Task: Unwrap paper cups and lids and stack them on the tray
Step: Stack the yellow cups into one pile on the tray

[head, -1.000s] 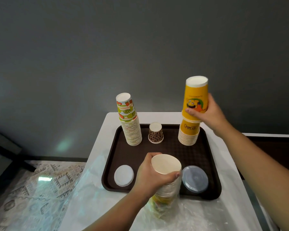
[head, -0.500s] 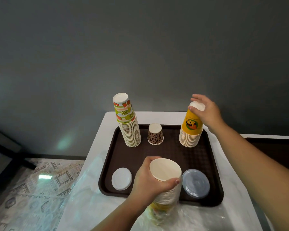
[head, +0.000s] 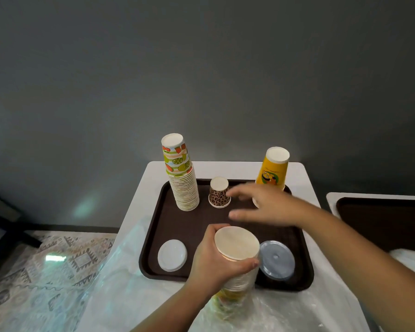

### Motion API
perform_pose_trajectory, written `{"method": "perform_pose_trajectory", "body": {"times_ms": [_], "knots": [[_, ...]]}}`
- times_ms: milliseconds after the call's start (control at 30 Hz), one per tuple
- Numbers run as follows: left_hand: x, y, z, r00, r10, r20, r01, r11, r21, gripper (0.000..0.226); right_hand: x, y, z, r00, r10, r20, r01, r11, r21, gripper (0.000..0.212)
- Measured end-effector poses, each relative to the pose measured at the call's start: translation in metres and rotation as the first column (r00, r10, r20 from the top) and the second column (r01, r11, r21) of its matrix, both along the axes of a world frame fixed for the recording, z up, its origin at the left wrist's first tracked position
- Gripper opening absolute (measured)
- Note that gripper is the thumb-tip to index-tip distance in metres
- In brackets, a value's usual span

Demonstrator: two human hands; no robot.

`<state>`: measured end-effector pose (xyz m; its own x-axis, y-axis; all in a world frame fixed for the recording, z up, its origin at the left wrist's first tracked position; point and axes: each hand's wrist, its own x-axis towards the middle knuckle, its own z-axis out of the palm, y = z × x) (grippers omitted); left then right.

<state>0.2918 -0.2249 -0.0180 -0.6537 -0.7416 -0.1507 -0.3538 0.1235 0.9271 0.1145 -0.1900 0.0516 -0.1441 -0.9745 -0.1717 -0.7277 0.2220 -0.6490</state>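
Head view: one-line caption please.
Left hand grips wrapped cup stack; open right hand hovers over the tray.

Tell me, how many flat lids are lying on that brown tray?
2: a white lid at the near-left corner, and a clear lid at the near right, beside the cup stack. Either may be several stacked.

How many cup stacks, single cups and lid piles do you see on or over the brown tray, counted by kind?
Cup stacks: 3 (fruit-print stack, yellow stack, stack held in the left hand)
Single cups: 1 (leopard-print cup)
Lid piles: 2 (white lids, clear lids)
Total: 6
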Motion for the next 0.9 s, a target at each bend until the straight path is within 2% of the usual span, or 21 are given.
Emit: {"method": "perform_pose_trajectory", "body": {"times_ms": [67, 133, 267, 367, 433, 533, 700, 800, 900], "knots": [[0.001, 0.002, -0.001, 1.0, 0.002, 0.003, -0.002, 1.0, -0.011, 0.082, 0.02, 0.009, 0.003, 0.987, 0.135, -0.085, -0.122, 0.981, 0.149, 0.066], [0.002, 0.004, 0.0, 1.0, -0.008, 0.01, 0.008, 1.0, -0.013, 0.082, 0.033, 0.017, 0.002, 0.97, 0.207, -0.124, -0.177, 0.96, 0.219, 0.074], [0.007, 0.008, 0.002, 1.0, -0.022, -0.017, 0.022, 1.0, -0.012, 0.081, 0.045, 0.023, -0.005, 0.966, 0.187, -0.177, -0.145, 0.963, 0.226, 0.083], [0.008, 0.012, 0.004, 0.998, -0.058, 0.003, 0.059, 0.998, -0.026, 0.091, 0.046, 0.025, -0.005, 0.965, 0.162, -0.206, -0.121, 0.973, 0.197, 0.079], [0.007, 0.013, 0.003, 0.997, -0.072, 0.004, 0.072, 0.997, -0.02, 0.089, 0.047, 0.027, -0.003, 0.964, 0.161, -0.212, -0.123, 0.976, 0.181, 0.075], [0.009, 0.013, 0.001, 0.999, -0.051, -0.016, 0.051, 0.999, -0.004, 0.076, 0.045, 0.027, 0.007, 0.971, 0.149, -0.188, -0.121, 0.981, 0.153, 0.071], [0.013, 0.011, -0.002, 0.999, -0.015, -0.037, 0.015, 1.0, 0.001, 0.076, 0.016, 0.031, 0.039, 0.991, 0.11, -0.073, -0.104, 0.99, 0.091, 0.061], [0.013, 0.01, -0.002, 0.999, 0.022, -0.032, -0.021, 1.0, 0.012, 0.081, -0.01, 0.039, 0.045, 0.994, 0.108, 0.009, -0.109, 0.982, 0.151, 0.059], [0.012, 0.008, 0.0, 0.999, 0.039, -0.021, -0.039, 0.999, 0.018, 0.083, -0.022, 0.043, 0.036, 0.988, 0.156, -0.015, -0.148, 0.957, 0.251, 0.063]]}}
